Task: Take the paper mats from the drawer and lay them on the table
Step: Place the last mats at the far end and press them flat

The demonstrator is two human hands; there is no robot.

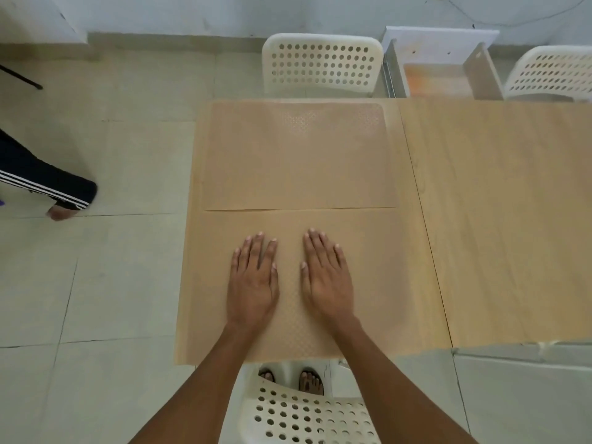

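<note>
Fingers of left hand and right hand extended flat, gripping nothing, palms down on near paper mat, long axis left-right, far paper mat parallel on table, drawer beyond, contents indistinct.

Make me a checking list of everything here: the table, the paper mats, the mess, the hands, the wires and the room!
Surface: wooden table, right part bare.
Job's things: far paper mat and near paper mat lie flat, meeting edge to edge; the open drawer stands beyond the table.
Clutter: nothing seen.
Hands: left hand and right hand lie flat, palms down, on the near mat, holding nothing.
Cables: a thin wire along the far wall.
Surroundings: tiled floor, white perforated chairs, another person's leg at left.
</note>
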